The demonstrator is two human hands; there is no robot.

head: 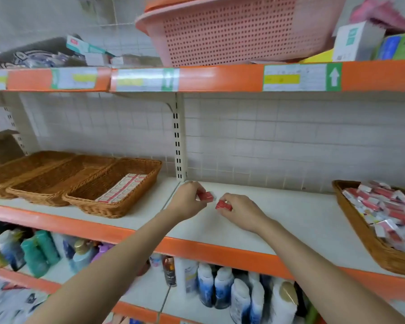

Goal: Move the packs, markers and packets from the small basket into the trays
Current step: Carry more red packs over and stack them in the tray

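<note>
My left hand [189,199] pinches a small red pack [206,195] above the middle of the white shelf. Close beside it, my right hand [240,210] pinches a second red pack [223,205]. At the right edge stands a wicker basket [365,237] heaped with several red and white packs [384,211]. To the left are three wicker trays side by side; the nearest tray [140,195] holds neat rows of red and white packs [123,188]. The middle tray [47,192] and the far left tray [0,181] show no contents.
The white shelf [278,220] has an orange front edge. A pink perforated basket [234,29] and boxes sit on the shelf above. Bottles [222,288] fill the shelf below. A slotted metal upright [178,141] runs down the tiled back wall.
</note>
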